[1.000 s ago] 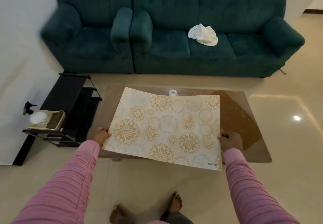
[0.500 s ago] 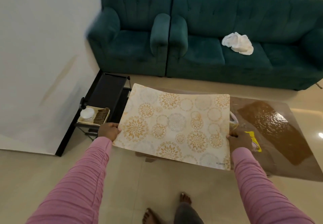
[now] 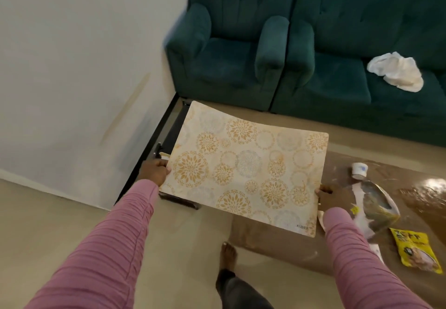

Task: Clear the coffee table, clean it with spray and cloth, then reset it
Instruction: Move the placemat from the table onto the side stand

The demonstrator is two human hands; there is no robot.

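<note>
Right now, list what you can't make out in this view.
- Black side rack, head view: mostly hidden behind the placemat held by the left hand and right hand; its contents unseen.
- Coffee table: right part cut by the frame edge.
- Yellow packet: print too blurred to read.
- Paper cup: too small to see contents.

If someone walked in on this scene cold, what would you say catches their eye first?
First, the large cream placemat with gold floral medallions, held up flat in mid-frame, the left hand and right hand gripping its short edges. Next, the teal tufted sofa along the back wall, with a crumpled white cloth on its seat. At right, litter lies on the glossy brown coffee table: a yellow snack packet and a small white cup.
</note>
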